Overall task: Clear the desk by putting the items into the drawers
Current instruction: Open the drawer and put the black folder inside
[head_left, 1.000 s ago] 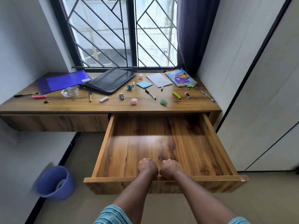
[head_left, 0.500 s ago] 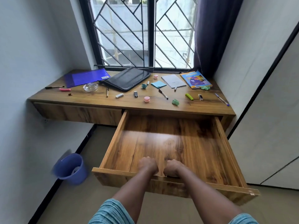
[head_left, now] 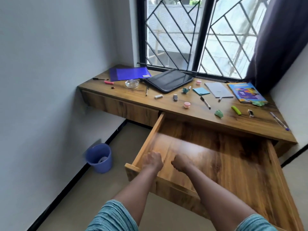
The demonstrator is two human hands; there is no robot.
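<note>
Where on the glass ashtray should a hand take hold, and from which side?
Grip the ashtray by its thick rim, fingers on opposite sides, coming from above. It sits upright and low on the desk, a pen close on its right, so a side approach looks less clean.

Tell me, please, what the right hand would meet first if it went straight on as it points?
Probably the drawer's left side wall, since the right hand points up-left; depth is unclear, so it might brush the left hand first.
</note>
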